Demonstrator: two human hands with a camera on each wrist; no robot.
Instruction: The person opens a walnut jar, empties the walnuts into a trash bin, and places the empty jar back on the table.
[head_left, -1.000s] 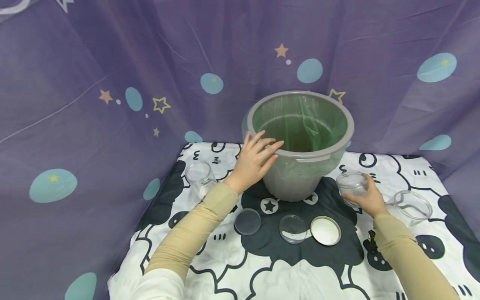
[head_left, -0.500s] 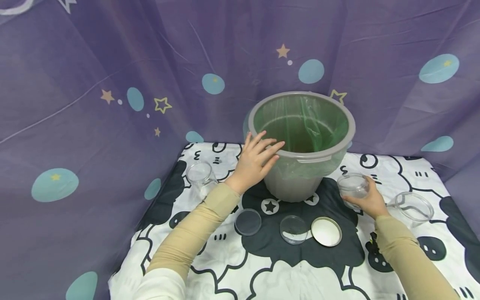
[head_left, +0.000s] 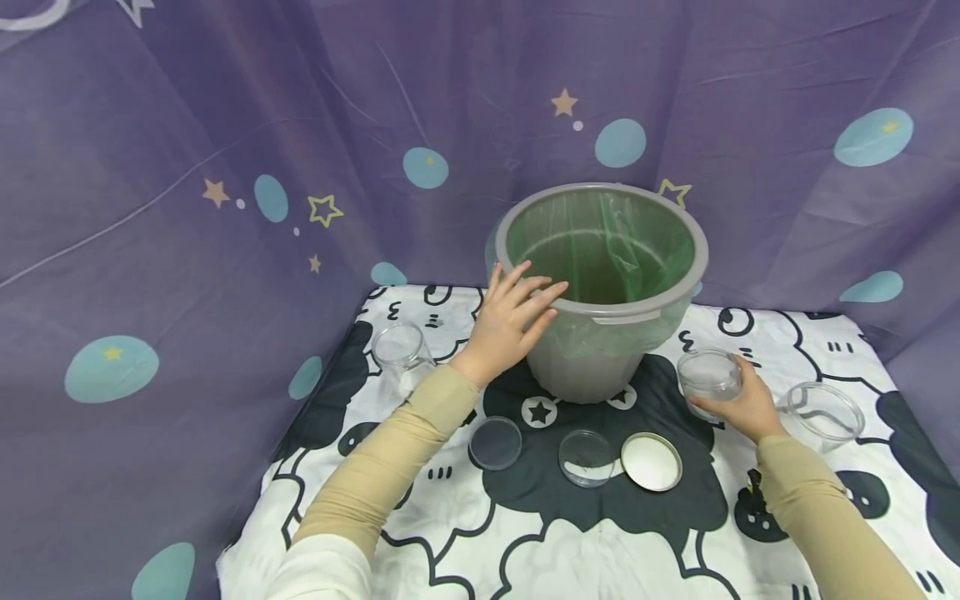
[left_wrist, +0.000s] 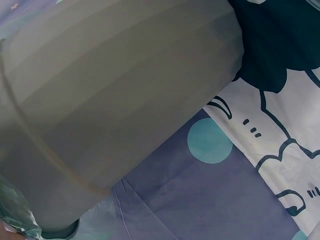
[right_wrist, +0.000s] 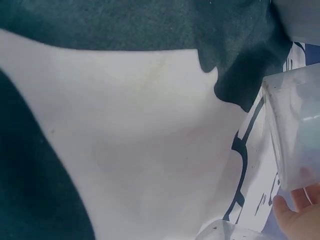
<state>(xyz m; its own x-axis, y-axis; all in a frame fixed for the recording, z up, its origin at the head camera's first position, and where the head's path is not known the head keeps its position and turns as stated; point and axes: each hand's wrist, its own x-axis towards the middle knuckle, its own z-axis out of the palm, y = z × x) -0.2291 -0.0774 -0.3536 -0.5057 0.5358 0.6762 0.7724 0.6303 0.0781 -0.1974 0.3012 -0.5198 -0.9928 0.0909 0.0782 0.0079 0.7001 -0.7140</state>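
My left hand (head_left: 504,329), fingers spread and nearly straight, rests at the near-left rim of a grey bin (head_left: 581,367). A thin green bag lines the bin and hangs over its rim. In the left wrist view the bin's ribbed wall (left_wrist: 125,100) fills much of the picture. Right of the bin, my right hand (head_left: 742,402) holds a clear jar (head_left: 705,375), thumb on the near side and fingers behind. The right wrist view shows that jar (right_wrist: 292,125) at its right edge, above the hand (right_wrist: 302,220). The jar has no lid on it.
A clear jar (head_left: 399,348) stands left of the left hand; another (head_left: 825,414) is beside the right wrist. In front of the bin lie a dark lid (head_left: 496,443), a clear round lid (head_left: 587,446) and a pale gold-rimmed lid (head_left: 652,462). Purple curtain (head_left: 300,100) rises behind.
My right hand and the jar have moved slightly right and nearer to me. The left hand, the bin and the lids stay where they were.
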